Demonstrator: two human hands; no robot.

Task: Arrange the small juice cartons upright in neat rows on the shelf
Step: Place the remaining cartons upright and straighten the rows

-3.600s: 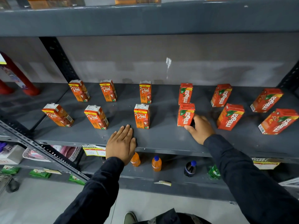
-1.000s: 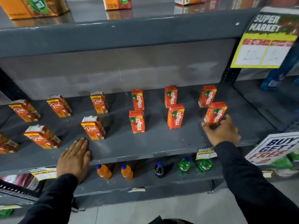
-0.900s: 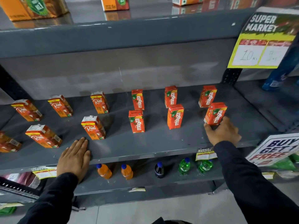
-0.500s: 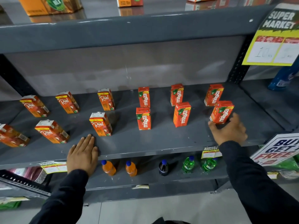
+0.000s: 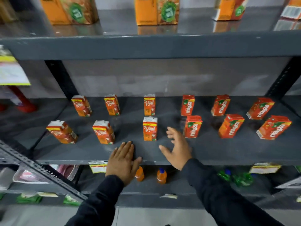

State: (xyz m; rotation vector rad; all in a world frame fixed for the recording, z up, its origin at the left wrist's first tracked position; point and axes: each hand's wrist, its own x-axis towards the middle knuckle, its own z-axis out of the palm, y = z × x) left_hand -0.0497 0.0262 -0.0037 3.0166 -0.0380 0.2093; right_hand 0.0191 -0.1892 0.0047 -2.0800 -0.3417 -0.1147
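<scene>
Small juice cartons stand upright in two rows on the dark grey shelf point(image 5: 211, 152). Orange Real cartons fill the left half, with one front carton point(image 5: 150, 129) at the centre. Red Maaza cartons fill the right half, the nearest being a front one point(image 5: 193, 126). My left hand point(image 5: 122, 160) lies flat, palm down, on the shelf's front edge. My right hand point(image 5: 177, 147) hovers open with fingers spread, between the centre Real carton and the front Maaza carton, holding nothing.
Large orange juice cartons point(image 5: 156, 10) stand on the shelf above. Below are small orange bottles point(image 5: 139, 174), green bottles point(image 5: 241, 178) and price labels point(image 5: 97, 168). A slanted metal rail point(image 5: 40, 170) crosses at lower left. Red bottles point(image 5: 22, 101) stand at far left.
My right hand has let go of the front right Maaza carton and swung left to the shelf's middle, open. The view has panned left. My left hand stays flat on the edge.
</scene>
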